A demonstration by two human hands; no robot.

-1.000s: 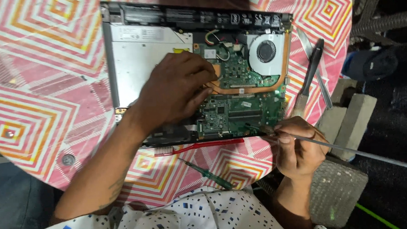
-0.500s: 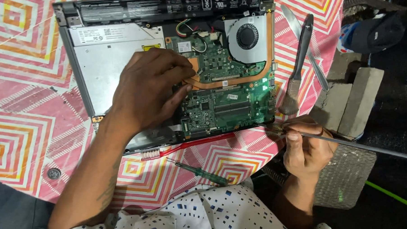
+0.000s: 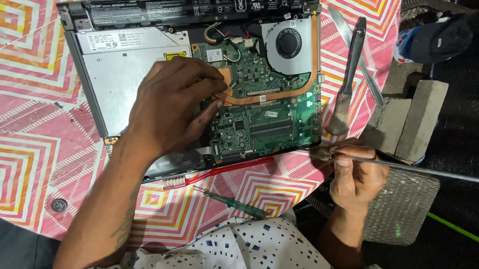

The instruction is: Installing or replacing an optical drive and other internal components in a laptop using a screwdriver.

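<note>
Both hands are at work on an opened laptop (image 3: 142, 74) lying bottom-up on the counter (image 3: 26, 105), which wears a pink, orange and white patterned cloth. The left hand (image 3: 169, 108) lies flat and spread on the machine, its fingertips (image 3: 216, 87) pressing near the copper heat pipe (image 3: 280, 96) at the board's centre; it grips nothing. The right hand (image 3: 355, 173), at about four o'clock from the laptop, is closed around a thin metal rod (image 3: 410, 168) whose tip meets the lower right corner of the green board (image 3: 260, 123).

The step in hand looks like steadying the laptop while the rod works at that corner; a next move would call for a light, well-aimed tip, since small parts crowd the board there.

As a container, the open laptop shell holds the green board, a round cooling fan (image 3: 288, 42) at one o'clock, a silver drive bay (image 3: 131, 74) at ten o'clock and a long black battery (image 3: 192, 6) along the twelve o'clock edge.

A brush (image 3: 349, 77) and a flat metal tool (image 3: 362, 66) lie just right of the shell. A red toothbrush (image 3: 219, 172) rests against its six o'clock edge, and a green-handled screwdriver (image 3: 236, 203) lies nearer the person.
</note>
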